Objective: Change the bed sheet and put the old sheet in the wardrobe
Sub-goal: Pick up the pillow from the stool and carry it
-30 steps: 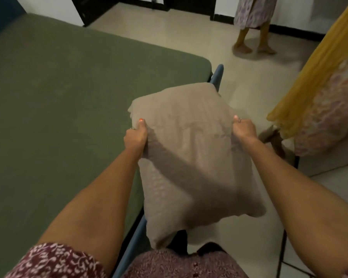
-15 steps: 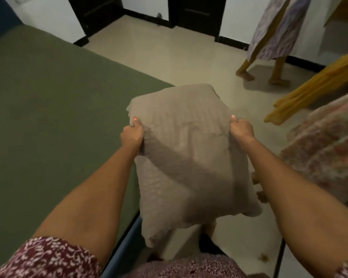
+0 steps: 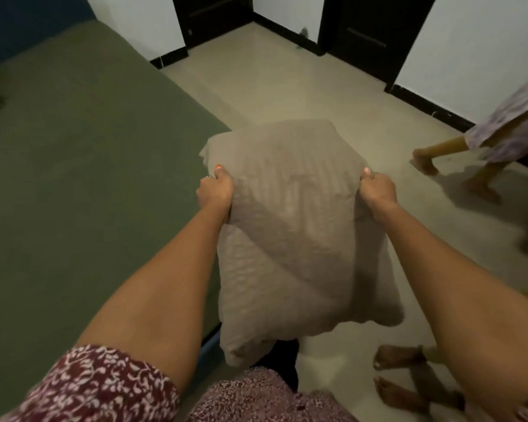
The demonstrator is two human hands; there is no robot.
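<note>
A beige pillow point(image 3: 299, 226) is held in the air at centre frame, gripped at its sides by the left hand point(image 3: 215, 190) at 9 o'clock and the right hand point(image 3: 377, 190) at 3 o'clock. The green-sheeted bed point(image 3: 83, 178) is seen at 9 o'clock of the pillow.

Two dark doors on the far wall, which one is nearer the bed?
The left dark door, just past the green bed; the right dark door stands farther off, beyond the white wall section.

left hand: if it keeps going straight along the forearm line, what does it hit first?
Likely nothing soon. The left hand grips the beige pillow and points up-frame past the green bed corner, over bare floor toward the dark door. Depth is unclear.
</note>
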